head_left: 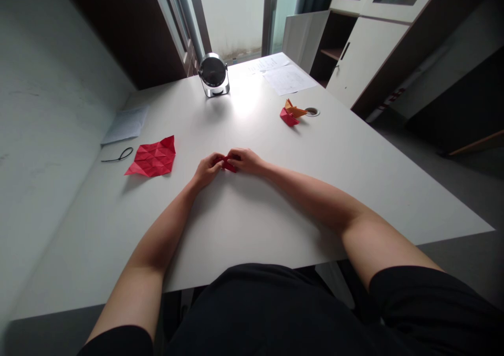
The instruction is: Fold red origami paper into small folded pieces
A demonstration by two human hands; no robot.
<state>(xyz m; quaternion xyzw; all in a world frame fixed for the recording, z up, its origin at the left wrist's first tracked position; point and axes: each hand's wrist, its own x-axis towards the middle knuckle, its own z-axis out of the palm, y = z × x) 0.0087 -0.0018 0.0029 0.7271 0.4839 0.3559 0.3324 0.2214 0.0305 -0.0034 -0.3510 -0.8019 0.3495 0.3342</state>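
A small piece of folded red paper is held between my two hands over the middle of the white table. My left hand pinches its left side, thumb in front. On its right side, the fingers of my right hand are closed round the paper. Much of the paper is hidden behind the fingers, so its full shape does not show. To the left lies a creased sheet of red paper, spread out with raised folds. Farther back on the right sit folded origami pieces, one orange and one red.
A round black-faced device on a metal stand stands at the table's back. Printed sheets lie back right, near a cable hole. A black cable tie and a pale flat packet lie by the left wall.
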